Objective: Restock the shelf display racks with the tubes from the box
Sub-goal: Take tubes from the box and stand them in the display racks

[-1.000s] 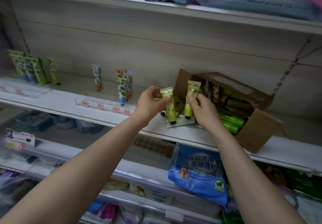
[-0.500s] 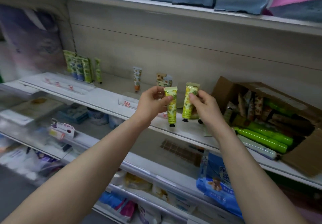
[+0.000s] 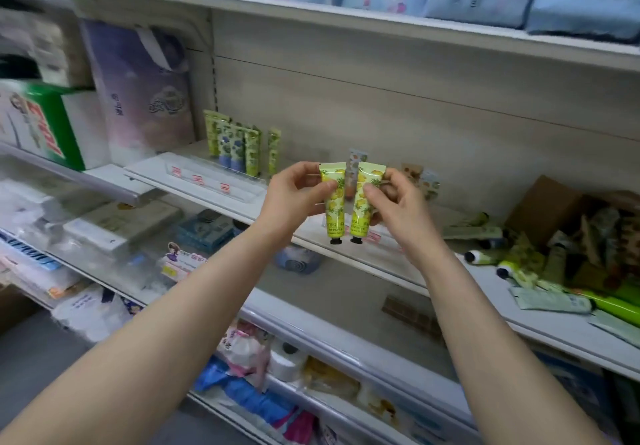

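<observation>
Hanging cap-down and side by side, the left yellow tube and the right yellow tube are held in the air above the near edge of the middle shelf. Their long axes are close to vertical, crimped ends up, and their caps are almost touching.

Each is pinched on its upper half. The left hand closes thumb and forefinger on the left yellow tube from its left side. The right hand does the same on the right yellow tube from its right, so both bodies hang below and inward of the fingers.

The relation that counts, I judge, is sideways. The clear display rack with its matching green-yellow tubes stands left of and farther in than the hands, and the left hand is nearer to it. Those tubes seem to stand caps down, so the held pair is already turned the right way.

A few patterned tubes stand just behind the hands. The cardboard box lies far right, with loose tubes spilled before it.
</observation>
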Available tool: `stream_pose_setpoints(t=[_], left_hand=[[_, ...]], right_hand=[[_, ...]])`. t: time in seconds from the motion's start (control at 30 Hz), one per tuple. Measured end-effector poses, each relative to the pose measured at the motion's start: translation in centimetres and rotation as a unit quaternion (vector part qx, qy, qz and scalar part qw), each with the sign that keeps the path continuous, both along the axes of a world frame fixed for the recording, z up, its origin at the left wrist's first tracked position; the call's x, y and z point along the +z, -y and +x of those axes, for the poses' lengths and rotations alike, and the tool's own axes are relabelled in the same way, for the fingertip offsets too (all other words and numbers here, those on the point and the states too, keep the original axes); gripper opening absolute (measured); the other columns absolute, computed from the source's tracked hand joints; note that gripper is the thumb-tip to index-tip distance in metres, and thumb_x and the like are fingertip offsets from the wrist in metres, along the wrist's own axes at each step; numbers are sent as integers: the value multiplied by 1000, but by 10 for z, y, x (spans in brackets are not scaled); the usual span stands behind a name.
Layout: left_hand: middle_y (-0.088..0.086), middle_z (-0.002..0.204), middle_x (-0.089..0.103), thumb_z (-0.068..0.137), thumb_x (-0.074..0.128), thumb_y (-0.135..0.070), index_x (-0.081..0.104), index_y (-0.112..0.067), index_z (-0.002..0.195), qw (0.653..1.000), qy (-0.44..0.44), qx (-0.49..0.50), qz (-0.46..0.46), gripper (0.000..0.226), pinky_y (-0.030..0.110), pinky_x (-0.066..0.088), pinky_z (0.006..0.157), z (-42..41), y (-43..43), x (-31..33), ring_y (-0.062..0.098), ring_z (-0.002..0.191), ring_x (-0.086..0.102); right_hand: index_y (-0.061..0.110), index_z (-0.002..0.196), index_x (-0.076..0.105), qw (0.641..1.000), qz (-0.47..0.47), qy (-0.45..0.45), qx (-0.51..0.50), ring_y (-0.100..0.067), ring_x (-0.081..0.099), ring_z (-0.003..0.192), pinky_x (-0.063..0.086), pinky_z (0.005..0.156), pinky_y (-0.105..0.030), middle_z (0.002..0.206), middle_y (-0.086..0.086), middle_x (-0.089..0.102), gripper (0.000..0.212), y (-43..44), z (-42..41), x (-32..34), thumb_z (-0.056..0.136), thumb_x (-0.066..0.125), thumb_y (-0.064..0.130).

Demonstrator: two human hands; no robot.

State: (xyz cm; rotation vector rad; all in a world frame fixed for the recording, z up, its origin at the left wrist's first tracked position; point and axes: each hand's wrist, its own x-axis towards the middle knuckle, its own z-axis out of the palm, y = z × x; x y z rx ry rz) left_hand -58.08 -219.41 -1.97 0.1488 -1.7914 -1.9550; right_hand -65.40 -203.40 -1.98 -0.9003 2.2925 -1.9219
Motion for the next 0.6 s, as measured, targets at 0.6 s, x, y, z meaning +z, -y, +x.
stream_pose_setpoints(t=[0.6], left_hand=[[25,113,65,86,69,-5,61,-3,111,993,25,117,-6,26,33,59,74,75,195,-10,24,84,67]], right_hand=[[21,91,67,995,-4,-3,102,-13,61,73,50,62,-25,84,-2,69,11,205,39,-2,91,63,11]])
